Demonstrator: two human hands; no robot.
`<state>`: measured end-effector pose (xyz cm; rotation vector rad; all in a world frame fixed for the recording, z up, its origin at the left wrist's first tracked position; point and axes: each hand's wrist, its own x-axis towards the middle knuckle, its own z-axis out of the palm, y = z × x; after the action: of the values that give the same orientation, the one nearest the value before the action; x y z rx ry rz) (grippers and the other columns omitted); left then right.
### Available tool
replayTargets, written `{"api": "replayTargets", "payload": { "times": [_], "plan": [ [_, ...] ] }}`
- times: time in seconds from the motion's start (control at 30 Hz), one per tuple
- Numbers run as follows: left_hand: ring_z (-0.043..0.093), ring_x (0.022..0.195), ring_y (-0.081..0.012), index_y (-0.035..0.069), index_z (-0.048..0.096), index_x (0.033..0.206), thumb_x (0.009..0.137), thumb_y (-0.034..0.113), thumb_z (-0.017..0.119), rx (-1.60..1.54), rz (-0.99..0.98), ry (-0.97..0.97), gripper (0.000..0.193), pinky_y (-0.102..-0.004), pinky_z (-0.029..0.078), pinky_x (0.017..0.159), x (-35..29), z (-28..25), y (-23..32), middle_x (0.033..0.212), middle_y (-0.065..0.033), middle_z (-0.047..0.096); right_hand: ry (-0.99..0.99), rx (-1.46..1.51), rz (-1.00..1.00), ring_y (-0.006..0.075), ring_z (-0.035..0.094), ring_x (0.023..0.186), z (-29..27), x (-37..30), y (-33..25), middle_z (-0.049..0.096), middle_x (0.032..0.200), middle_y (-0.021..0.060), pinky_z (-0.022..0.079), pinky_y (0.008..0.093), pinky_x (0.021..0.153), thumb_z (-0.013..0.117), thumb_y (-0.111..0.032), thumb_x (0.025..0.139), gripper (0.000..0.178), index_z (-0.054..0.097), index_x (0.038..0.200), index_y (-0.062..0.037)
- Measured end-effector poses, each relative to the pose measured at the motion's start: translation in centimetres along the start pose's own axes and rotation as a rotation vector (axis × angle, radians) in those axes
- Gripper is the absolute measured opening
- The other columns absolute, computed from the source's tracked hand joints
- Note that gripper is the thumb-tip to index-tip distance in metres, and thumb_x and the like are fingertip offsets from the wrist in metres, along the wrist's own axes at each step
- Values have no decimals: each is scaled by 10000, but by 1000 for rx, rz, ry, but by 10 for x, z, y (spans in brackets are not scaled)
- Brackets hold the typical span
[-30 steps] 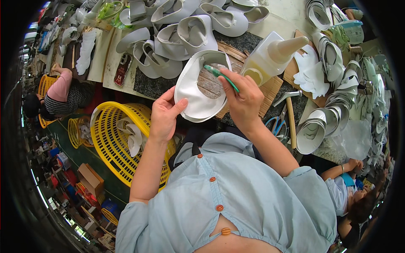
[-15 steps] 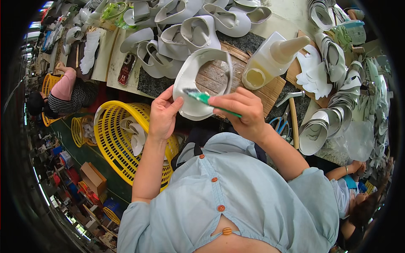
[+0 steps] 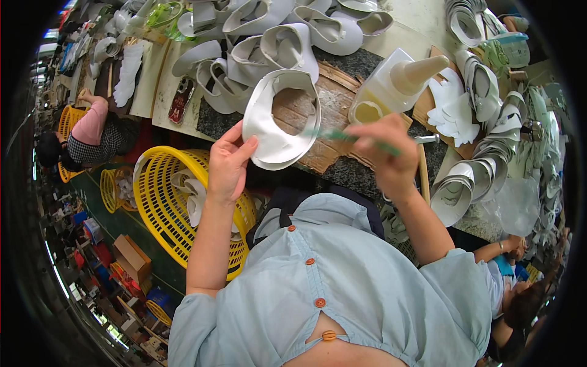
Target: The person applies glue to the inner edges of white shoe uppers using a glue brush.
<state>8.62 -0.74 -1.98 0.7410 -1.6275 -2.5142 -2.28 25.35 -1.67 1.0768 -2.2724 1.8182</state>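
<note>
My left hand [image 3: 230,160] pinches the lower left edge of a white shoe upper [image 3: 263,136], a curved piece with a round opening, held up above the bench. My right hand [image 3: 388,150] is closed round a green-handled brush [image 3: 342,136], both smeared by motion. The brush's tip points at the right side of the upper; whether it touches cannot be made out. Beneath them lies a brown cardboard sheet [image 3: 333,92] with whitish smears. A translucent bottle [image 3: 391,85] with a cone-shaped cap and yellowish liquid stands just beyond my right hand.
Several white uppers [image 3: 287,49] are heaped at the back, with a phone [image 3: 181,100] left of them. Nested rows of uppers [image 3: 455,196] and a hammer [image 3: 424,168] lie at right. A yellow basket [image 3: 160,208] stands at lower left. Other people sit at both sides.
My right hand has drawn the brush away to the right, off the upper's lower edge. My left hand has shifted slightly left and turned the upper a little.
</note>
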Motion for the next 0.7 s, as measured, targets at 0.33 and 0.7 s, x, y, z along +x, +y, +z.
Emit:
{"api": "replayTargets", "payload": {
  "times": [0.33,0.7],
  "plan": [
    [596,1011,-133,-67,509,1254,856,-41,598,62,37,14,409,-258,458,911,5,-4,-4,1139,-102,624,47,-486,85,92,554,699,-17,-54,94,635,761,51,437,247,622,659,-126,866,155,675,979,-21],
    [597,998,-118,-41,520,1253,875,-9,589,-23,-66,-57,385,-244,464,895,13,4,0,1126,-86,629,407,928,754,94,618,636,-45,-40,69,651,851,88,454,168,475,532,-218,961,250,582,1027,17]
  ]
}}
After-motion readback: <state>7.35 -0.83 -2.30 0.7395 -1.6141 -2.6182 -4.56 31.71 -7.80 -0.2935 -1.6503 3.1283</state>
